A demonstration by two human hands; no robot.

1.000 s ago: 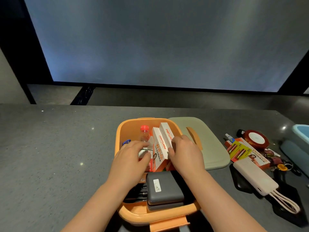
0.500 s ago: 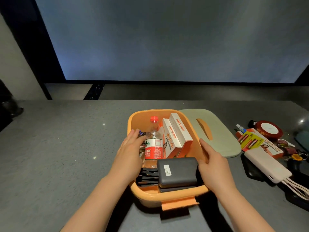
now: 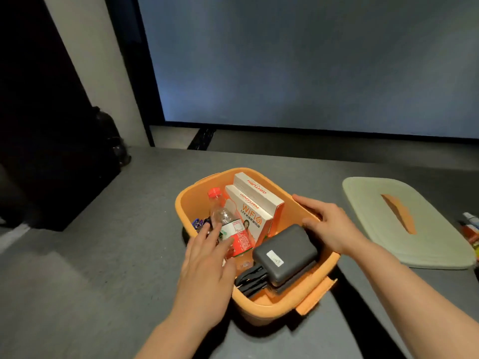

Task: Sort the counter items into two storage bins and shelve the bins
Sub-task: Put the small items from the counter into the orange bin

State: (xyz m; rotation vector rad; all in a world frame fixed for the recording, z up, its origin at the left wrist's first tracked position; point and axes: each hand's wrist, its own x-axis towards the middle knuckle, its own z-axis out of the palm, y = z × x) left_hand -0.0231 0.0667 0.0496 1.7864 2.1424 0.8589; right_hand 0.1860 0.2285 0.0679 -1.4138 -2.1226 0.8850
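Note:
The orange bin (image 3: 192, 193) sits on the grey counter (image 3: 103, 281), turned at an angle. Inside it stand a water bottle with a red cap (image 3: 225, 221) and two white-and-orange WiFi boxes (image 3: 255, 218). A dark grey power bank (image 3: 285, 252) lies over black cables (image 3: 248, 281), and some blue clips (image 3: 198, 224) show at the left wall. My left hand (image 3: 207, 268) lies over the bin's left rim with its fingers stretched toward the bottle. My right hand (image 3: 331, 226) grips the right rim, thumb inside the bin.
The bin's pale green lid with an orange handle (image 3: 414, 229) lies flat on the counter to the right. A few small items (image 3: 470, 229) peek in at the right edge. A dark bag (image 3: 108, 136) stands beyond the counter's left end.
Both hands left the boxes and went to the bin's two sides. The bin has shifted left, away from the lid, and turned. The view has swung left.

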